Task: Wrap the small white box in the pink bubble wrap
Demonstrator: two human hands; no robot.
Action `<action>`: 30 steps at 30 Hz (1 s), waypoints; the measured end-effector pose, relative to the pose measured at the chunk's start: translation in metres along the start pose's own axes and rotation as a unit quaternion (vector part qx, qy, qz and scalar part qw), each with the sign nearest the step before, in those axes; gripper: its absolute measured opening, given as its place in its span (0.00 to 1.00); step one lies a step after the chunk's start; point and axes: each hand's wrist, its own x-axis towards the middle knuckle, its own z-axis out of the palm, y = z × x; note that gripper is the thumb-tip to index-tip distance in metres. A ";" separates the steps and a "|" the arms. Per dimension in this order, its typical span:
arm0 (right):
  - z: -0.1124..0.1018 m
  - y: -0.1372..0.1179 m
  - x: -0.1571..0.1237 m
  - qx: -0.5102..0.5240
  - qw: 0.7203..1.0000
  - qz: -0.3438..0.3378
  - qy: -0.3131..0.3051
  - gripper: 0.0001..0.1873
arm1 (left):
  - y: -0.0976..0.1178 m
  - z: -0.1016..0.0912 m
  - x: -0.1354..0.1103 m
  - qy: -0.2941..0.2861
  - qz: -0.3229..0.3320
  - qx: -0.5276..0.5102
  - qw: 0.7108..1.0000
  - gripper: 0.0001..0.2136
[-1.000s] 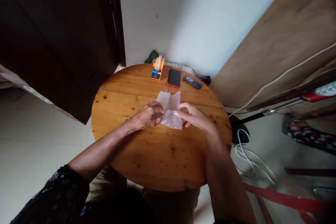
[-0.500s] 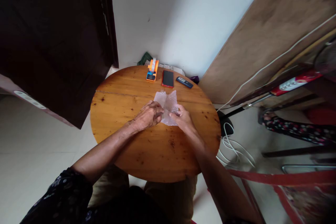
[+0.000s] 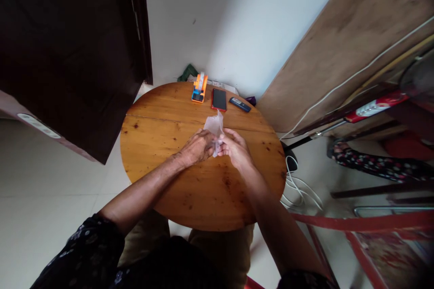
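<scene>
A small sheet of clear bubble wrap (image 3: 213,123) is bunched and folded between my hands at the middle of the round wooden table (image 3: 162,135). My left hand (image 3: 200,146) presses on its left side with bent fingers. From the right, my right hand (image 3: 236,148) pinches the folded edge between thumb and fingers. Whether anything lies inside the fold is hidden by my fingers. Beyond the wrap, toward the wall, are an orange tape dispenser (image 3: 199,89), a phone with a red edge (image 3: 219,99) and a dark blue handheld device (image 3: 240,104).
A dark door (image 3: 74,54) stands at the left. White cable (image 3: 300,189) lies coiled on the floor to the right of the table, near a red chair frame (image 3: 366,222). Another person's leg in flowered cloth (image 3: 376,165) shows at the far right.
The right flap of the bubble wrap has been folded over to the left, so the sheet looks narrower. My right hand moved slightly inward with it. The camera view shifted a little.
</scene>
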 end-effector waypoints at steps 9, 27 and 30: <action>-0.008 0.005 -0.013 -0.069 0.992 -0.079 -0.071 0.36 | -0.005 0.006 0.000 0.043 -0.040 -0.093 0.994 0.32; -0.001 0.001 -0.009 -0.369 0.906 -0.189 -0.089 0.43 | 0.008 -0.002 0.001 0.097 -0.165 -0.071 0.979 0.07; -0.007 -0.001 -0.007 -0.327 0.919 -0.180 -0.123 0.43 | 0.007 0.002 0.001 0.087 -0.145 -0.053 0.984 0.05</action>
